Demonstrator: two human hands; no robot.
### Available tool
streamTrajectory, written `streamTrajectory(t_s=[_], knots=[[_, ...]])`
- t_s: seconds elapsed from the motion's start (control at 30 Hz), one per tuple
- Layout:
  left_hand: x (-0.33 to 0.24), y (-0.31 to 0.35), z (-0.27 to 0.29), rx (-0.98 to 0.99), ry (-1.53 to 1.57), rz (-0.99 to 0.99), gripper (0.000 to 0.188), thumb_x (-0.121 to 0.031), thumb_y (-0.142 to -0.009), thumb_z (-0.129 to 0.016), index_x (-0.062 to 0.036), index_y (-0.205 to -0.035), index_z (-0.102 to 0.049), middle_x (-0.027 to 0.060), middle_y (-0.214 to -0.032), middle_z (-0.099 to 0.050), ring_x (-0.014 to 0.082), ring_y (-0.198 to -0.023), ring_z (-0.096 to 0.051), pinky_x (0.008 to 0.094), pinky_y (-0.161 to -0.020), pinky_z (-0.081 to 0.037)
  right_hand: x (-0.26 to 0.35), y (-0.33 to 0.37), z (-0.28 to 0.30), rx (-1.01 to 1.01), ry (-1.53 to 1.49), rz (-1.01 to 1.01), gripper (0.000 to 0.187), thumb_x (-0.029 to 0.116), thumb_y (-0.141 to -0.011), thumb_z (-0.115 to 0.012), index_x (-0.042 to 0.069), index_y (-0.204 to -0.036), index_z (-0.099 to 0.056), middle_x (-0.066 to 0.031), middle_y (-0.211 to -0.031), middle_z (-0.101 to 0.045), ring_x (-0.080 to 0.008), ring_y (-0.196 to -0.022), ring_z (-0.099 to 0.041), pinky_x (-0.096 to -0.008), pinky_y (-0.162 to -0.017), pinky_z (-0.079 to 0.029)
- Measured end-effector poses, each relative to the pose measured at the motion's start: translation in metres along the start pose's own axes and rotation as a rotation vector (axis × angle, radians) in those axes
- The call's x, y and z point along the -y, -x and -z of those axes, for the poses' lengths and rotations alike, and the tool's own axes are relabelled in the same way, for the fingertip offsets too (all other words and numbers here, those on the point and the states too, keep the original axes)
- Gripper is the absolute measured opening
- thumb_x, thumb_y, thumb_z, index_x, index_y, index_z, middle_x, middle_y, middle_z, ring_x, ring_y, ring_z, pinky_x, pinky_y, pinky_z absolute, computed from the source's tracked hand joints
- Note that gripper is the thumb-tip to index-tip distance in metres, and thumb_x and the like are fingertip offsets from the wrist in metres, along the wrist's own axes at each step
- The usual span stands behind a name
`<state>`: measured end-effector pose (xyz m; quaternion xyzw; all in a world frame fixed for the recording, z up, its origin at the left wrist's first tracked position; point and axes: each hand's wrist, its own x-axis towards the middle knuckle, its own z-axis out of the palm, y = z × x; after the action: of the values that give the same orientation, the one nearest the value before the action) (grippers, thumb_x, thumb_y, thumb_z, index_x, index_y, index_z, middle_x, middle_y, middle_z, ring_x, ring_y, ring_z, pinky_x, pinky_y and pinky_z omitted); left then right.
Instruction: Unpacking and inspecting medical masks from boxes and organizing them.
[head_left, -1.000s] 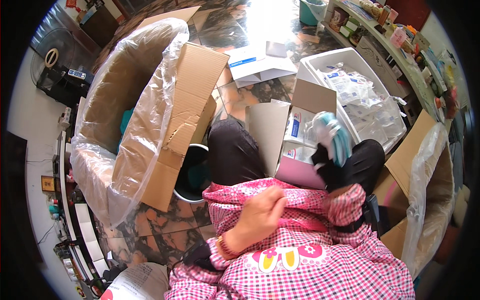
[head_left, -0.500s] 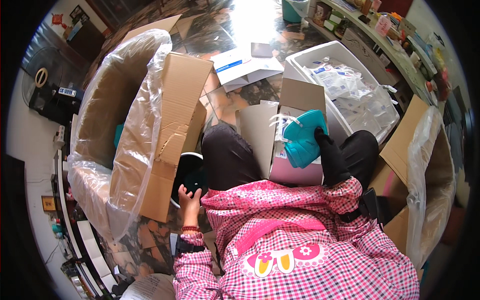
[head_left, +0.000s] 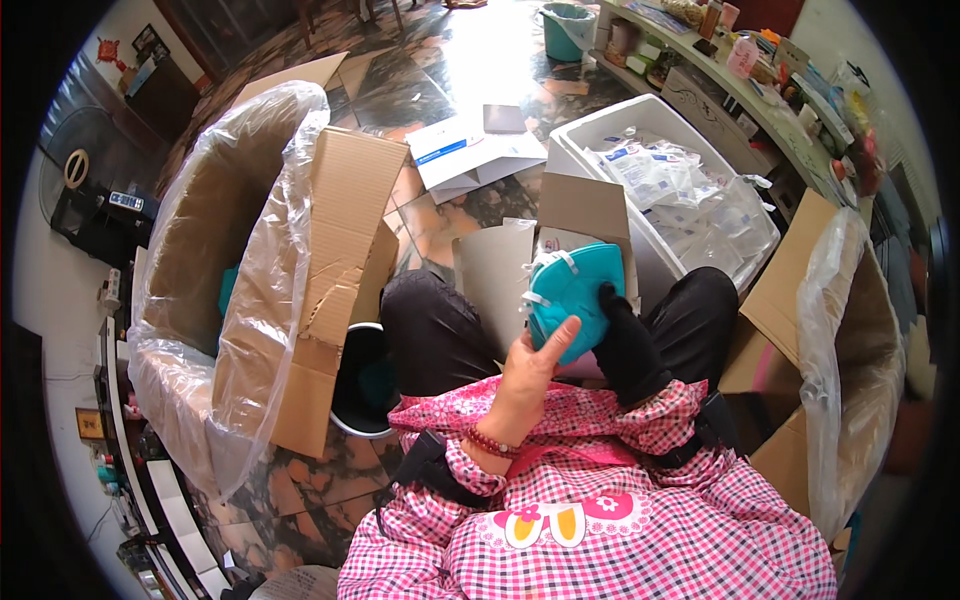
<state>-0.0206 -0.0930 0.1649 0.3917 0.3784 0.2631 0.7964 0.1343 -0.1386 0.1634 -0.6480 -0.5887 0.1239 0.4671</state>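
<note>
A stack of teal cup-shaped face masks with white straps is held over my lap. My right hand, in a black glove, grips its right side with the thumb on top. My bare left hand, a red bead bracelet at its wrist, holds the lower left edge, thumb on the front and fingers mostly hidden beneath. Behind the masks, between my knees, a small carton stands with its flaps open; the masks hide most of its inside.
On the left is a large carton lined with clear plastic, beside a dark bucket with something teal inside. A white foam box of clear packets stands ahead right. Another plastic-lined carton is at right. Flattened white packaging lies on the floor.
My left hand has come up from beside the bucket and taken hold of the masks. My right hand has brought the masks slightly left and lower, nearer to me.
</note>
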Motion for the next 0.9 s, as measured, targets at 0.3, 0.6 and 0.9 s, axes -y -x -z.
streamTrajectory(t_s=[0.3, 0.6, 0.9], knots=[[-0.008, -0.014, 0.041, 0.026, -0.205, -0.308, 0.044, -0.008, -0.091, -0.073, 0.0014, -0.129, -0.055, 0.0092, -0.113, -0.067, 0.0154, -0.098, -0.067, 0.0281, -0.086, -0.055, -0.070, 0.020, 0.028, 0.132, -0.013, -0.453, 0.045, 0.009, -0.078, -0.083, -0.002, -0.118, -0.065, -0.0154, -0.112, -0.068, -0.0251, -0.100, -0.068, -0.0361, -0.087, -0.055], [-0.028, -0.006, 0.052, 0.007, -0.154, -0.229, 0.048, -0.002, -0.086, -0.076, 0.0004, -0.129, -0.054, 0.0070, -0.112, -0.067, 0.0125, -0.100, -0.066, 0.0271, -0.086, -0.056, -0.040, -0.026, 0.116, -0.342, 0.624, -0.355, 0.044, 0.005, -0.075, -0.083, -0.001, -0.115, -0.065, -0.0158, -0.109, -0.068, -0.0274, -0.100, -0.068, -0.0368, -0.087, -0.055], [-0.016, -0.003, 0.040, 0.157, -0.457, -0.313, 0.043, -0.001, -0.081, -0.079, -0.0060, -0.115, -0.053, 0.0037, -0.111, -0.062, 0.0107, -0.099, -0.061, 0.0276, -0.088, -0.051, 0.021, -0.026, 0.036, 0.460, 0.103, -0.117, 0.047, 0.031, -0.078, -0.081, 0.008, -0.117, -0.069, -0.0161, -0.099, -0.072, -0.0350, -0.094, -0.070, -0.0421, -0.083, -0.055]])
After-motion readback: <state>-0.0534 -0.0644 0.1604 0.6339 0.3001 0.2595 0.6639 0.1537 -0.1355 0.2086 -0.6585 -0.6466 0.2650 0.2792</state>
